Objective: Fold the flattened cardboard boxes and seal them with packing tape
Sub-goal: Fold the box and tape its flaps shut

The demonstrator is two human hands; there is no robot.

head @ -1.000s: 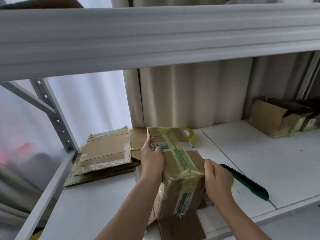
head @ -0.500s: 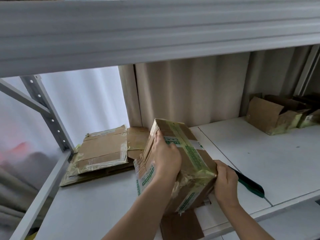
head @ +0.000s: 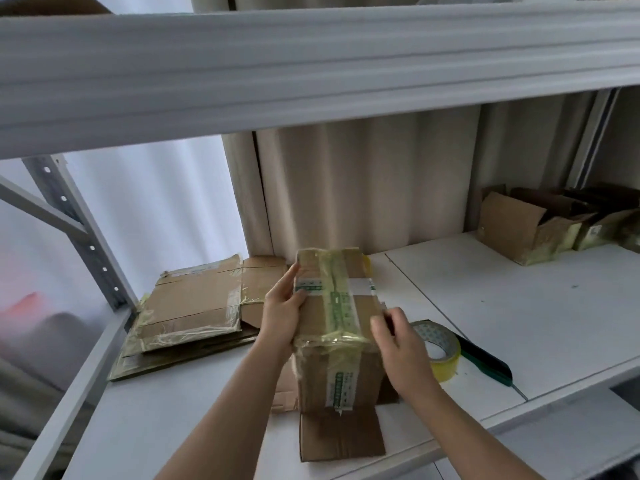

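Note:
A folded brown cardboard box (head: 337, 348), wrapped in yellowish tape with green print, stands upright on the white shelf (head: 519, 306). My left hand (head: 282, 313) grips its upper left edge, thumb over the top face. My right hand (head: 398, 344) is at the box's right side with curled fingers; whether it touches the box is unclear. A roll of yellow packing tape (head: 438, 348) lies just right of that hand. A stack of flattened cardboard boxes (head: 187, 313) lies to the left.
A green-black box cutter (head: 485, 362) lies right of the tape roll near the shelf's front edge. A loose cardboard piece (head: 341, 434) lies under the box. Open taped boxes (head: 530, 230) stand at the back right. A shelf beam (head: 311, 64) hangs overhead.
The box was tilted to the left and is now set back upright. My right hand moved up from its lower right corner to its right side, uncovering the tape roll.

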